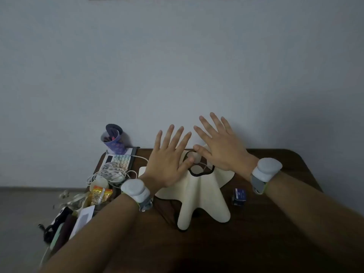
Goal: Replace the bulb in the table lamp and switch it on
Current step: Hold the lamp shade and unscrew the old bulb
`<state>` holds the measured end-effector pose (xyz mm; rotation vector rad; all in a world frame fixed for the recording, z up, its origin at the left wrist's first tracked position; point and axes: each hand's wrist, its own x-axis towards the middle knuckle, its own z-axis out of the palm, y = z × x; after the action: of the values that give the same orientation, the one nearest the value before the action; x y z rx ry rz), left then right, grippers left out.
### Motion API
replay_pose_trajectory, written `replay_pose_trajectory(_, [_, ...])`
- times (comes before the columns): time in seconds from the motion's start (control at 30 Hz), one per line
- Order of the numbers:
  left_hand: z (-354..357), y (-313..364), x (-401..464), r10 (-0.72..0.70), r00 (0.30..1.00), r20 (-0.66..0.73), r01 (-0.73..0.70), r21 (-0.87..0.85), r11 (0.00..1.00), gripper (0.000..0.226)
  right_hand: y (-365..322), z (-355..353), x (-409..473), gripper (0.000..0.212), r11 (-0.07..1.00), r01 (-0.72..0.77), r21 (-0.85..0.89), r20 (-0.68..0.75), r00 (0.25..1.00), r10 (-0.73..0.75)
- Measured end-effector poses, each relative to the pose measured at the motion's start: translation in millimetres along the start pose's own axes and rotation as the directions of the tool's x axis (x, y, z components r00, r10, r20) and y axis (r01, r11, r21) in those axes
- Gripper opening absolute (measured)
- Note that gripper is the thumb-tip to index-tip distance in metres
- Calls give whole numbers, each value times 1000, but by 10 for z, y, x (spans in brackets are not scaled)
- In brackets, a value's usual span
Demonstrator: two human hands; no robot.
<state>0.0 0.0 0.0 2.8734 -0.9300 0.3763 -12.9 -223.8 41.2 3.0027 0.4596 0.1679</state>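
A cream table lamp [199,196] with a draped, wavy shade stands on the dark wooden table [275,223]. Its top opening has a black rim, and a white bulb [197,156] shows inside it. My left hand [167,164] hovers flat over the shade's left side, fingers spread, thumb near the opening. My right hand [220,146] is spread above the shade's right side, its thumb by the bulb. Neither hand holds anything. A small dark blue box [239,196] lies on the table to the right of the lamp.
The table's left end is crowded: a purple pen cup [113,140], a pastel keypad [121,161], coiled white cables [110,172], yellow snack packets [100,195] and papers. A black cord [167,211] runs by the lamp. A plain wall stands right behind the table.
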Motion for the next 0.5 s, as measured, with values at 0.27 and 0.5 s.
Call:
replay_pose_trajectory(0.27, [69,3,-18,88,995,44,-88,-15,996,91,-55,25,5,80,999,40,-16,10,999,-40])
replay_pose_trajectory(0.5, [88,-5,-35,99,993,60,-93,-102,990,86,-122,-29,-10,59,990,123,75,-144,983,-111])
